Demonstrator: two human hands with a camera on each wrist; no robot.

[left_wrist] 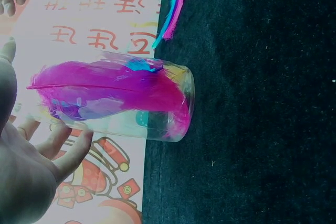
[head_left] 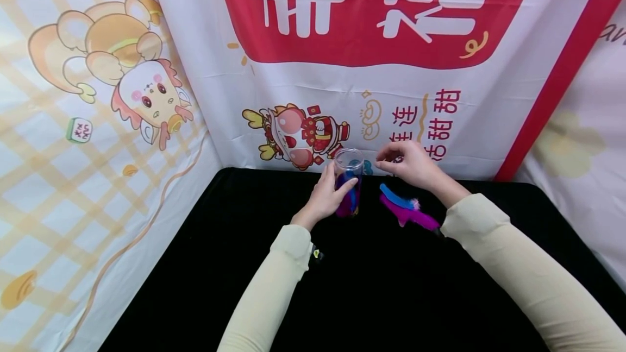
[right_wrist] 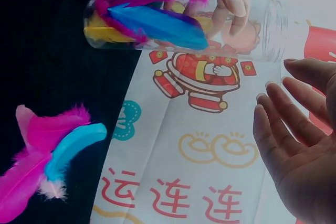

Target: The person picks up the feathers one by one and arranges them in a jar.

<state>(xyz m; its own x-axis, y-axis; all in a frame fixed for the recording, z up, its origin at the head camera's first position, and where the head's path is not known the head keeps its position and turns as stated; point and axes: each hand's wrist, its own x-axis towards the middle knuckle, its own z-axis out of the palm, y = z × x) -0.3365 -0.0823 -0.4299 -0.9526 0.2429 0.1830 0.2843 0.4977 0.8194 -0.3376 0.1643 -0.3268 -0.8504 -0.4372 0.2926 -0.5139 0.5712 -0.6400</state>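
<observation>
A clear plastic jar (head_left: 349, 189) stands upright near the back of the black table, its mouth uncovered. My left hand (head_left: 325, 192) grips it from the left, thumb across the near side. Magenta, blue and yellow feathers (right_wrist: 157, 22) fill the jar's lower part. To the right of the rim hovers my right hand (head_left: 411, 164), fingers loosely bent and apart from the jar. Nothing shows between those fingers in the right wrist view. Loose magenta feathers (head_left: 411, 215) and a bright blue feather (head_left: 395, 198) lie on the table below my right hand.
The black tabletop (head_left: 371, 287) meets a white printed cloth (head_left: 303, 86) hanging close behind the jar. Another patterned cloth (head_left: 98, 178) hangs along the left side. A small dark object with a yellow mark (head_left: 317, 254) shows beside my left cuff.
</observation>
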